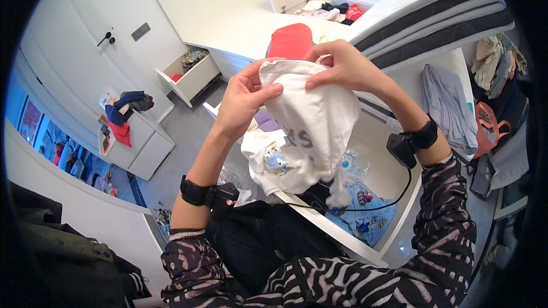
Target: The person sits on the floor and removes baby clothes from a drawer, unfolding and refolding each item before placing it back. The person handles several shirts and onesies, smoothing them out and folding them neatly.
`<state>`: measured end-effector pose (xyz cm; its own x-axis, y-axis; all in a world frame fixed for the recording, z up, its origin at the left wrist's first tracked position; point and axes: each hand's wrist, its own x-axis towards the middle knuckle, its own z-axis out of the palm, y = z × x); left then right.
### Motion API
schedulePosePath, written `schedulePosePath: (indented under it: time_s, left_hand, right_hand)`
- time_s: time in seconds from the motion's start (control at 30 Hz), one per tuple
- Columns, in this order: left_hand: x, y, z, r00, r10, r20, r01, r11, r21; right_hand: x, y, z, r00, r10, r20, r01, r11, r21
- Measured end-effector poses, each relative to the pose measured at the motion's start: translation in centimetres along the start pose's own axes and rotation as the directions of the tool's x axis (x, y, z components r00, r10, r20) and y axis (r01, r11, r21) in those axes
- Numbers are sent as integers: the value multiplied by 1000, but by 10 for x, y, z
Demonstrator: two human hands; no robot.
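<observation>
A white cloth garment (314,111) with dark lettering hangs between my two hands, its lower part draping over the open drawer. My left hand (244,98) pinches its upper left edge between thumb and fingers. Along the same top edge, to the right, my right hand (342,66) grips the fabric. Beneath, a white garment with a printed patch (265,158) lies over the side of the white drawer (402,218). Inside the drawer are light blue printed clothes (364,214). A red cloth (291,40) shows just beyond my hands.
A white bed base (244,30) stands ahead with a pulled-out drawer (186,79). At upper right, a folded mattress (436,13) leans over a folded grey garment (447,111) and a coral basket (486,128). Clothes lie on a small white cabinet (150,149) at left.
</observation>
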<state>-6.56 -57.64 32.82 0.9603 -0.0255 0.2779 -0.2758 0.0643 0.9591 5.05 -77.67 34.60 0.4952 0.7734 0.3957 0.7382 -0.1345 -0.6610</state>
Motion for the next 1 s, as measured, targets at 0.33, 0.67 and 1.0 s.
schedulePosePath:
  time_s: [0.33,0.67,1.0]
  left_hand:
    - [-14,56,16,987,139,76,-155,952,263]
    - [5,64,-11,918,349,-189,-44,563,826]
    - [-30,-37,19,976,-155,155,81,911,404]
  right_hand:
    - [3,-39,2,847,-417,-329,395,909,-135]
    - [15,-57,2,915,-199,-351,166,979,-122]
    - [35,-55,-7,844,22,-536,244,873,421]
